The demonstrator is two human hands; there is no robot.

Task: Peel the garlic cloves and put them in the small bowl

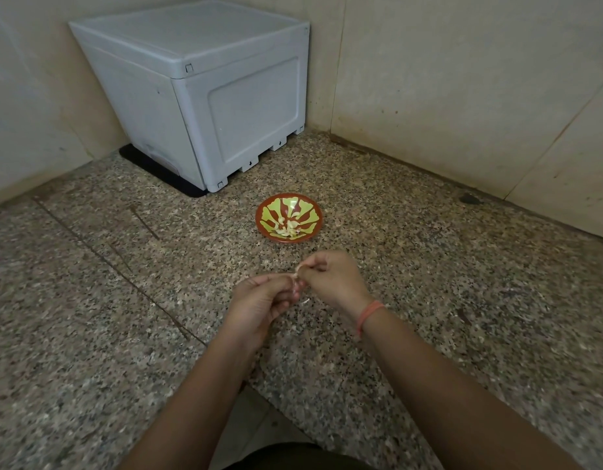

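I see left hand (259,301) gripping a garlic clove (296,287), right hand (334,279) pinching its skin (298,268), peeled cloves (288,229) in small bowl (260,217), granite bench (106,317)

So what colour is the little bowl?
The bowl is red-brown with yellow-green patches; head view shows it.

Hands: 2, i.e. left hand (259,300) and right hand (330,276). Small bowl (258,217): 1. Peeled cloves (288,228) in bowl: several, exact no. indistinct. Clove (296,283) pinched betw. both hands: 1. Grey plastic box (205,79): 1. Black mat (150,167) under box: 1. Orange wristband (369,315): 1.
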